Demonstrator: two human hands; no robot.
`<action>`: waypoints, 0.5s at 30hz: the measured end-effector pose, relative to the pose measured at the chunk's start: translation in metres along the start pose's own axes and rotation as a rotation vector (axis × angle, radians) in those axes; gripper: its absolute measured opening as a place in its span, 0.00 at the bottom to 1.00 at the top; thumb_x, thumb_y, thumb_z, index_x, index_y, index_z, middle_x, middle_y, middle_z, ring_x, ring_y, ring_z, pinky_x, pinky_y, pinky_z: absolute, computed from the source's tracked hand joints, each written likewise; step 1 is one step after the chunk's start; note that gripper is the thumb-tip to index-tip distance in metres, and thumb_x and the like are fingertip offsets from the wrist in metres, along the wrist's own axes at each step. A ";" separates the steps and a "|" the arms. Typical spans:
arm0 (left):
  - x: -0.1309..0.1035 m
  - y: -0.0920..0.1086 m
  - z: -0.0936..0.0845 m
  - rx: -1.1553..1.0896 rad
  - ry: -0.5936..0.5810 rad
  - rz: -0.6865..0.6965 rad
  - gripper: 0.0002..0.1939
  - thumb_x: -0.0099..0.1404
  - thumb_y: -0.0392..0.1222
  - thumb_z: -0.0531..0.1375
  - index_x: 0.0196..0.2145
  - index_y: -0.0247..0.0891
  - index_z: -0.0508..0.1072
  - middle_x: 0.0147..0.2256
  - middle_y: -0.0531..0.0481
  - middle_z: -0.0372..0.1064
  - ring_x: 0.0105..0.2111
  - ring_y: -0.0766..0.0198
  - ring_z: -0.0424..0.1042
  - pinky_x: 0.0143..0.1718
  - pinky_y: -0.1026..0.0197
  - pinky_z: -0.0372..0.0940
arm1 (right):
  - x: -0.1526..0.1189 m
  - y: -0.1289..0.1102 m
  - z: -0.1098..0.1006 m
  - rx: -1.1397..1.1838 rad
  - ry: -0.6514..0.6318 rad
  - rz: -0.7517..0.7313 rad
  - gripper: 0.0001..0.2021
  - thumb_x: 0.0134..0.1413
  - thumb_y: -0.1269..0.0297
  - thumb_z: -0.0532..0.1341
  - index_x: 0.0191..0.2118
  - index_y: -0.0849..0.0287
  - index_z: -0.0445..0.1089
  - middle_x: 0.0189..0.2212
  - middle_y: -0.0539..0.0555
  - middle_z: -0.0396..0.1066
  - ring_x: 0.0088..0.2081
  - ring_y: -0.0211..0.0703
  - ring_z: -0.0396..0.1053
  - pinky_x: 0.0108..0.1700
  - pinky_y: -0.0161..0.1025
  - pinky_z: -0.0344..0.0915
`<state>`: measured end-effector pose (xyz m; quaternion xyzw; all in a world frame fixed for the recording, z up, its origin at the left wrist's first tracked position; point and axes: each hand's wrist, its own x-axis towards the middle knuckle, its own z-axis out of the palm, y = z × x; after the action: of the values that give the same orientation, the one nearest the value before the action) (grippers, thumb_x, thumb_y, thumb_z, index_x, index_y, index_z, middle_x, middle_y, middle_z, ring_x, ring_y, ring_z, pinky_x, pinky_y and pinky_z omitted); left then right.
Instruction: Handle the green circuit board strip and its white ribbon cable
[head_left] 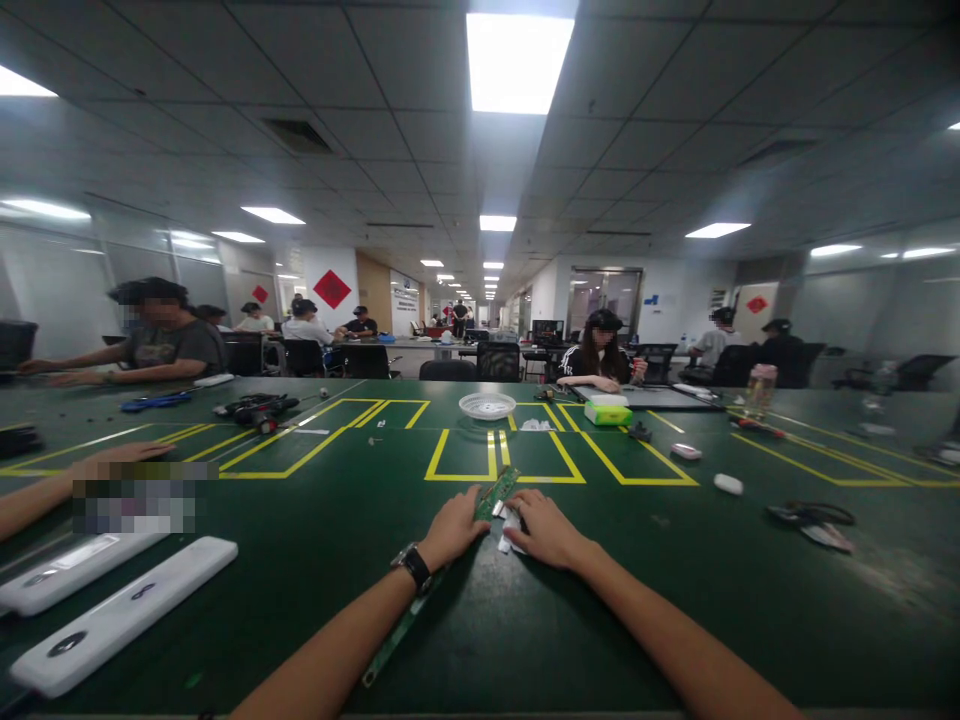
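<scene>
A long, narrow green circuit board (pixel 497 487) slants across the table in front of me, its near end showing beyond my left forearm. My left hand (pixel 454 526), with a dark-strapped watch on the wrist, is closed around the board near its far end. Close beside it, my right hand (pixel 546 530) has its fingers bent and pinched on a crumpled white tissue (pixel 507 538) at the board's edge. Whether the right fingertips also touch the board is hard to make out.
A white basket (pixel 487 406) stands ahead among yellow tape outlines. White long devices (pixel 135 610) lie at left near a co-worker's arm (pixel 45 495). A green-and-yellow tissue pack (pixel 608 411), a white case (pixel 728 484) and dark cables (pixel 814 515) are on the right.
</scene>
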<state>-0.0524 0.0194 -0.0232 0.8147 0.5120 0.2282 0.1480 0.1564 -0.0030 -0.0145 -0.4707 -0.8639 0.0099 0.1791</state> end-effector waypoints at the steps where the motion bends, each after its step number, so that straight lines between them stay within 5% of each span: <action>1: 0.001 -0.002 -0.002 -0.052 -0.006 -0.011 0.33 0.57 0.41 0.61 0.59 0.34 0.58 0.43 0.40 0.70 0.44 0.52 0.69 0.45 0.58 0.60 | 0.000 0.001 0.000 0.007 0.001 0.007 0.20 0.55 0.54 0.59 0.51 0.59 0.67 0.49 0.60 0.66 0.51 0.54 0.60 0.51 0.46 0.56; 7: 0.007 -0.008 -0.010 -0.551 0.006 0.007 0.23 0.59 0.39 0.56 0.52 0.32 0.66 0.41 0.43 0.72 0.38 0.58 0.71 0.40 0.61 0.63 | 0.001 0.004 0.000 0.103 0.029 0.034 0.24 0.49 0.57 0.62 0.52 0.59 0.65 0.46 0.58 0.68 0.47 0.51 0.63 0.48 0.43 0.57; 11: 0.006 0.001 -0.012 -0.880 -0.088 -0.197 0.21 0.61 0.43 0.55 0.52 0.35 0.64 0.26 0.54 0.67 0.19 0.70 0.64 0.21 0.68 0.59 | 0.001 0.007 0.001 0.170 0.021 0.051 0.28 0.47 0.60 0.63 0.55 0.60 0.62 0.41 0.56 0.68 0.44 0.48 0.63 0.46 0.40 0.58; 15: 0.004 0.007 -0.012 -1.026 -0.130 -0.273 0.17 0.60 0.40 0.55 0.47 0.37 0.64 0.21 0.58 0.61 0.15 0.72 0.59 0.15 0.71 0.54 | 0.001 0.006 0.000 0.109 -0.007 0.059 0.28 0.46 0.60 0.63 0.55 0.61 0.64 0.45 0.59 0.66 0.47 0.51 0.61 0.48 0.41 0.57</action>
<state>-0.0517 0.0203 -0.0085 0.5760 0.4258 0.3770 0.5872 0.1606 0.0012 -0.0152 -0.4856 -0.8483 0.0637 0.2012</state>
